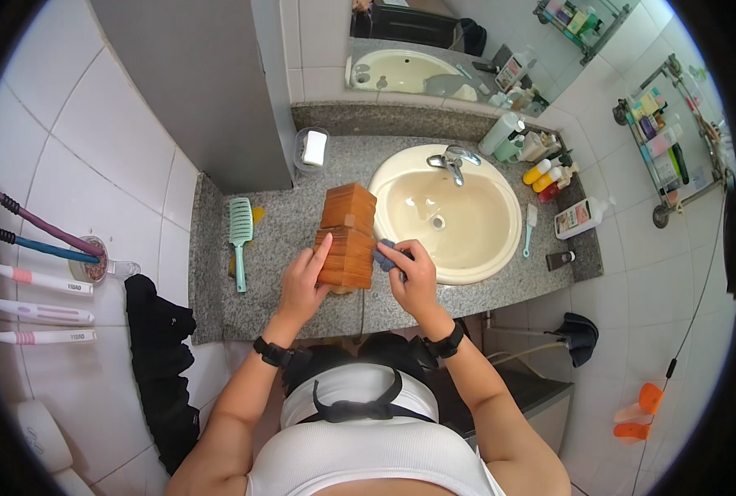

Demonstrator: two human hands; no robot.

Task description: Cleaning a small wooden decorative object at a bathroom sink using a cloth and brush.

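Note:
A brown wooden box [346,248], with a seam across it, is tilted over the granite counter [281,291], left of the cream washbasin [509,248]. My left hand [303,285] grips its lower left side, one finger lying along the face and the thumb near the lower edge. My right hand [412,279] pinches a bunched grey-blue cloth [388,255] close to the box's right side. Whether the cloth touches the wood is not clear. Something light brown shows just under the box's lower edge, mostly hidden.
A mint hairbrush [241,235] lies at the left. Behind stands a soap dish [311,150] with white soap. The chrome faucet [453,162], several bottles [503,136] and a small white-headed brush [529,229] surround the basin. A grey partition [207,93] rises back left.

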